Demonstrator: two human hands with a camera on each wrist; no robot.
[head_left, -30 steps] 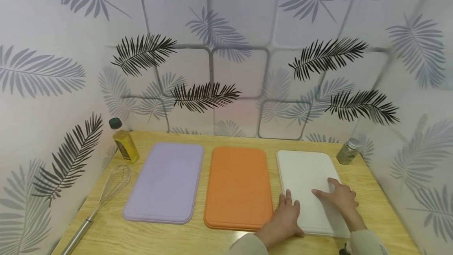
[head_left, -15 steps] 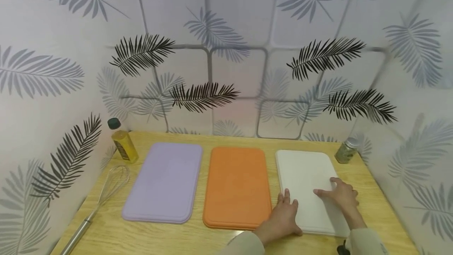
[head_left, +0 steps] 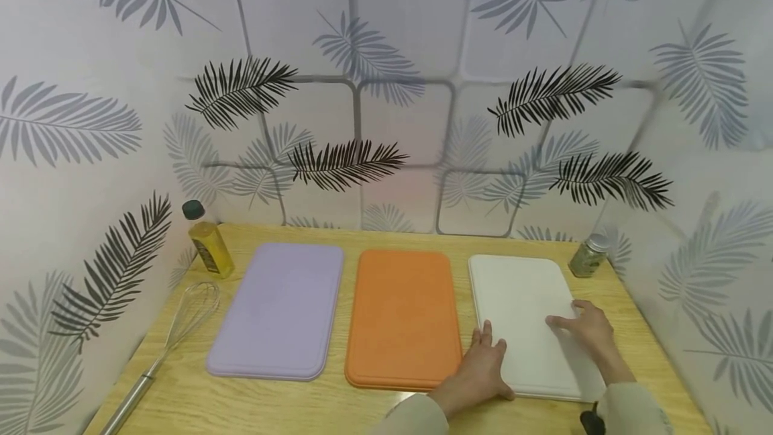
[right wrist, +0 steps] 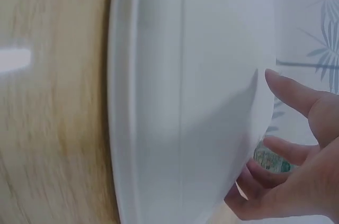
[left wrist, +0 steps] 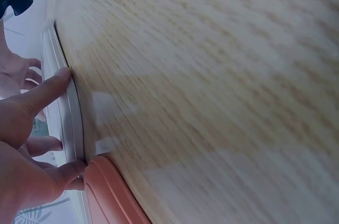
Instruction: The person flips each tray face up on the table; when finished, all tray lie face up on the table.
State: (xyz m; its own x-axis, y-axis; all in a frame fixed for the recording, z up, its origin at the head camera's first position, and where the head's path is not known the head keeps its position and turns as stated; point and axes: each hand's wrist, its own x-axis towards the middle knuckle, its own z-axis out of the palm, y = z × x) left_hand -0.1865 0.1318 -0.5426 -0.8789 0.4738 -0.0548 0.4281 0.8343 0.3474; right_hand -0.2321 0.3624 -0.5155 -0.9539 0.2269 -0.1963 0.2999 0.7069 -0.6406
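A white cutting board (head_left: pixel 516 301) lies flat at the right of the table. My left hand (head_left: pixel 480 368) rests at its near left corner, fingers spread; in the left wrist view the thumb touches the front edge and the other fingers reach along the left side, beside the orange board's corner. My right hand (head_left: pixel 592 334) is at the white board's right edge. Its thumb (right wrist: pixel 288 90) extends over the top face, casting a shadow, while the other fingers loosely bend down by the right side.
An orange cutting board (head_left: pixel 404 314) and a purple cutting board (head_left: pixel 280 307) lie to the left in a row. A whisk (head_left: pixel 163 354) and an oil bottle (head_left: pixel 211 247) stay at the table's left side. A spice jar (head_left: pixel 588 257) stands behind the right hand, near the patterned wall.
My right hand has shifted slightly right and its thumb has drawn back toward the board's right edge. The left hand keeps its place at the corner. The view has drifted a little.
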